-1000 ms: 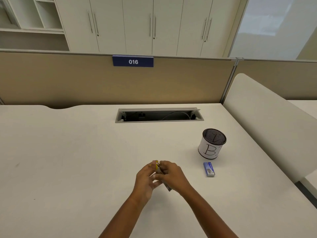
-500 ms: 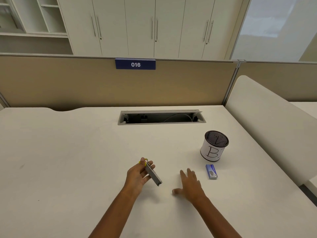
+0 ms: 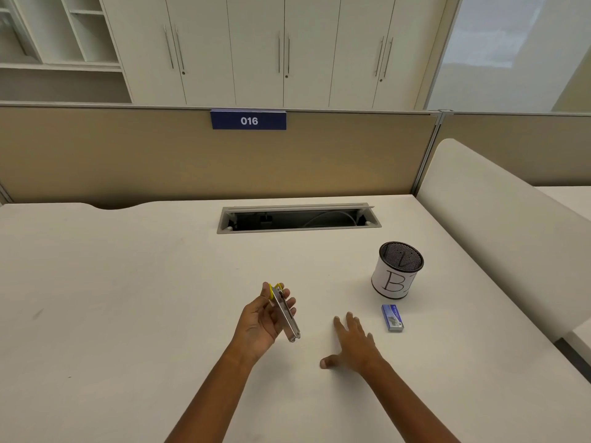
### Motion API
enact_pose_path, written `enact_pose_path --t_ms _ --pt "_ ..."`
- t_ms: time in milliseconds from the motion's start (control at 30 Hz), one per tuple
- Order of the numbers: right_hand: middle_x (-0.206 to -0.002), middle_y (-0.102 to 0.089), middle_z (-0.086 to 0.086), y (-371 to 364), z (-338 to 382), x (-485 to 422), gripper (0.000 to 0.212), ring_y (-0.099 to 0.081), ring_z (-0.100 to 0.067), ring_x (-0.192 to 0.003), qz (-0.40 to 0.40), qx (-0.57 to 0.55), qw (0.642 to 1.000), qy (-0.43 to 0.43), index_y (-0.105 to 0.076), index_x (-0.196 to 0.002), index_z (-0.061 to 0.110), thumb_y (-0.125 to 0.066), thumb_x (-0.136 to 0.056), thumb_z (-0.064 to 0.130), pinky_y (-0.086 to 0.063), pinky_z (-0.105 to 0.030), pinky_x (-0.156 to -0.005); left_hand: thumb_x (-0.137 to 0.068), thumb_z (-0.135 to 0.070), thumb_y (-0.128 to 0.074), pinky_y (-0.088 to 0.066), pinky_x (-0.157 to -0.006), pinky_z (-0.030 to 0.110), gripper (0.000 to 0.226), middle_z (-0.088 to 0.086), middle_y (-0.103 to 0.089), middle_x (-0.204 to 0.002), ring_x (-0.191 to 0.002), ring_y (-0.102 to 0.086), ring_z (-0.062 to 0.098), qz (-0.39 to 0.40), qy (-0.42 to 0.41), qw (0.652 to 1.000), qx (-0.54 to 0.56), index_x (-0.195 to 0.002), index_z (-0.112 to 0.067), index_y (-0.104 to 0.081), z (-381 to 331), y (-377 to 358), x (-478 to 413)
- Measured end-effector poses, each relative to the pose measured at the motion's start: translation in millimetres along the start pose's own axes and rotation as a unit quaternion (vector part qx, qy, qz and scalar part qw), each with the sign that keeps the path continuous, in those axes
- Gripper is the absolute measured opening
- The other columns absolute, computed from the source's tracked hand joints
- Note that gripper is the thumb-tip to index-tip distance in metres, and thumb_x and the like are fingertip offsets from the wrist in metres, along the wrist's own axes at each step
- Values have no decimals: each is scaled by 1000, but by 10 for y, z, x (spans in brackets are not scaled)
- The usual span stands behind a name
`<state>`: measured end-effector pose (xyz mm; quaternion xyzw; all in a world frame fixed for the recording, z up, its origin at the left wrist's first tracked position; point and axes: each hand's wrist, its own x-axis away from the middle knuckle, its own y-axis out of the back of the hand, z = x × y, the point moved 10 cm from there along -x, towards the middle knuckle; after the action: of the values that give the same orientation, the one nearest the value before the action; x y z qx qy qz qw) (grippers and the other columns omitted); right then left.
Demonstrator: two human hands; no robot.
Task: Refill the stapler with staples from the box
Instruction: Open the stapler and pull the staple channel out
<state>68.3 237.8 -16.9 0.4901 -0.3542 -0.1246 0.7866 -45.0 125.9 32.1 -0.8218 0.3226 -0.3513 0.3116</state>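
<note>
Holding of the stapler (image 3: 285, 314) is handled by the left hand (image 3: 262, 321). Fingers are curled round the metal body, the yellow part is up by the fingertips, and the lower end is angled down, clear of the desk (image 3: 128, 298). Whether the magazine is open cannot be told.

The right hand (image 3: 355, 346) is held palm down, fingers straight and slightly spread, thumb out to the side, nothing gripped. Contact with the desk cannot be confirmed. It is placed between the stapler and the staple box (image 3: 392, 318), fingertips aimed toward the box but apart from it.

Progress is judged early. The stapler is in hand. The small blue box lies flat on the desk, apparently closed and not touched. No loose staples are seen. Left to do: box to be fetched and opened, a strip to be taken out and loaded, stapler to be closed.

Surface: a pale desk top, with a mesh pen cup (image 3: 398, 270) marked "B" just behind the box and an open cable tray (image 3: 299, 219) set in further back.

Room: a tan partition (image 3: 128, 155) carries a blue plate (image 3: 248, 120) reading 016. White cabinets (image 3: 256, 49) and open shelves (image 3: 48, 43) are seen behind it, and a white divider panel (image 3: 495, 219) at the right.
</note>
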Motion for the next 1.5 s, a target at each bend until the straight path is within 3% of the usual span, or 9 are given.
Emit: enact_pose_path --t_ms 433,667,967,1067,1133,1267,1400,1500 --pt "-156 14 -14 -32 -41 -6 103 12 -28 -145 -17 -31 999 12 3 -147 14 -66 -78 47 -3 -48 -118 -96 -25 -42 -60 -52 27 33 7 -71 -56 -51 -70 19 -21 -15 999 24 -85 0 -59 38 41 12" --pt "-156 15 -15 -34 -33 1 103 12 -29 -145 -14 -23 999 18 4 -147 13 -64 -79 49 -3 -48 -118 -95 -25 -45 -61 -56 30 35 10 -73 -64 -58 -72 21 -5 3 1000 23 -83 1 -65 42 32 67" --pt "-156 14 -16 -11 -5 47 100 11 -29 -145 -4 -22 1000 12 4 -146 12 -63 -80 46 -4 -47 -118 -93 -24 -50 -60 -55 26 28 9 -73 -61 -55 -71 19 -48 -3 997 -56 -85 0 -62 60 175 20" --pt "-157 2 -15 61 90 83 87 -2 -27 -146 -7 -73 997 30 -9 -146 13 -62 -84 40 -14 -38 -118 -89 -26 -56 -60 -55 26 25 9 -75 -65 -57 -72 19 -60 20 993 -104 -87 -1 -62 110 212 12" --pt "-155 -19 -11 167 234 115 69 -22 -23 -142 -32 -161 985 57 -23 -143 12 -57 -89 37 -23 -29 -113 -87 -26 -60 -60 -55 28 25 11 -74 -69 -59 -72 21 -72 29 988 -130 -88 -1 -62 136 234 13" --pt "-135 -54 -8 447 520 227 41 -53 -17 -118 -121 -331 932 88 -49 -128 9 -51 -93 30 -43 -12 -84 -83 -24 -65 -56 -71 36 23 16 -66 -89 -81 -67 27 -83 36 981 -174 -90 -2 -62 209 249 14" --pt "-120 -62 -11 519 768 295 34 -64 -23 -101 -133 -360 915 125 -56 -121 11 -56 -90 24 -51 -28 -84 -85 -27 -63 -58 -60 33 27 16 -68 -90 -83 -67 28 -61 56 977 -196 -77 -4 -74 305 201 50" --pt "-116 -61 -12 503 798 294 33 -64 -26 -97 -134 -339 923 126 -57 -120 11 -59 -88 20 -51 -30 -84 -87 -30 -59 -60 -57 34 31 18 -69 -91 -84 -67 29 -68 70 978 -185 -84 -2 -72 367 250 77"
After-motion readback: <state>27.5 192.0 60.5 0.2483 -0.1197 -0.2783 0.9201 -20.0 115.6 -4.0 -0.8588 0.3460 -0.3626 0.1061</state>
